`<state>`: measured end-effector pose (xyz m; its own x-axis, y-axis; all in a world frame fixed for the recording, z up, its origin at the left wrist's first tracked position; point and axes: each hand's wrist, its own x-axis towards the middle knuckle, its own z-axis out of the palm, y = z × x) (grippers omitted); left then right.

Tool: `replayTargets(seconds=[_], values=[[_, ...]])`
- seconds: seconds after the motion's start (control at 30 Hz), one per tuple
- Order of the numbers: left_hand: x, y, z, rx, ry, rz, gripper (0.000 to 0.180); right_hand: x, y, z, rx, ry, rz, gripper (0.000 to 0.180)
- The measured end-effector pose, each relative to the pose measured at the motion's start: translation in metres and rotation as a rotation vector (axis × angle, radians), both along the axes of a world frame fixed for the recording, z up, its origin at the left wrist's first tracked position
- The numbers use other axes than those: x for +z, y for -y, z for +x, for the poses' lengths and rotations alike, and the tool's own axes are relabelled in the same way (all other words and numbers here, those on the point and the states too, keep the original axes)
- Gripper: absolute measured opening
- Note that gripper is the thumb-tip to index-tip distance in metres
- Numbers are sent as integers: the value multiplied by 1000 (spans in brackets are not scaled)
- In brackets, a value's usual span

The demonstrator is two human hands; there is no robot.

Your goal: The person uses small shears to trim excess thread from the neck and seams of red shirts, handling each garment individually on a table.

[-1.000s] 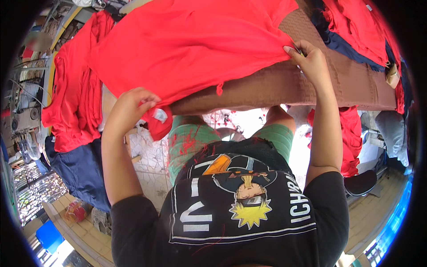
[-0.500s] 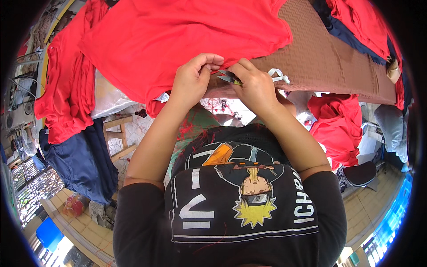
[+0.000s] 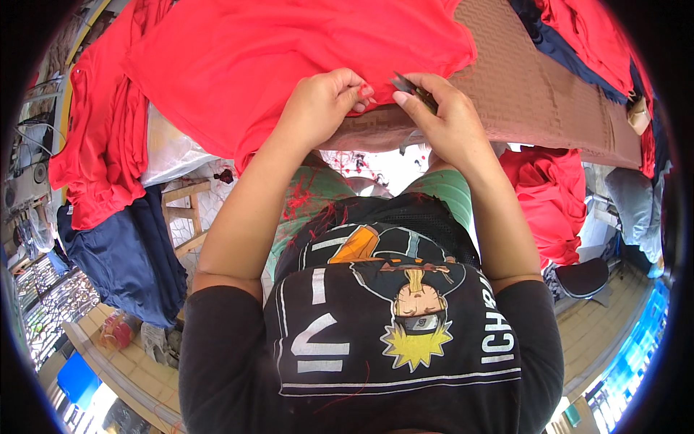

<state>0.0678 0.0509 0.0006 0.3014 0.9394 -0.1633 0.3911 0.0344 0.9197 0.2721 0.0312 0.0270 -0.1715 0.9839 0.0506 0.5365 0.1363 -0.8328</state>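
A red garment (image 3: 311, 50) lies spread over the near side of the brown-covered table. My left hand (image 3: 325, 105) is closed at its near edge, with a bit of red fabric pinched between thumb and fingertips. To the right of it, my right hand (image 3: 452, 112) is closed round small thread snips (image 3: 413, 90). Their dark pointed blades aim up and left, a short gap away from the left fingertips. Most of the snips' handle is hidden in the palm.
Red garments (image 3: 101, 137) hang at the left over dark blue cloth (image 3: 130, 253). More red fabric (image 3: 546, 202) bunches below the brown table (image 3: 549, 101) at the right. Red and navy garments (image 3: 589, 47) lie at the far right. Red thread scraps cling to my lap.
My right hand has drawn the snips to the right, away from the left fingertips. My left hand has shifted slightly up, still at the garment's edge.
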Motion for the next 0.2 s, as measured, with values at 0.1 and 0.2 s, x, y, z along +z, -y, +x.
replayTargets(seconds=[0.1, 0.2], values=[[6, -7, -4, -45, 102, -125, 22, 6, 5, 1, 71, 68, -114, 35], [7, -10, -6, -64, 91, -151, 24, -1, 6, -2, 170, 133, -199, 36]])
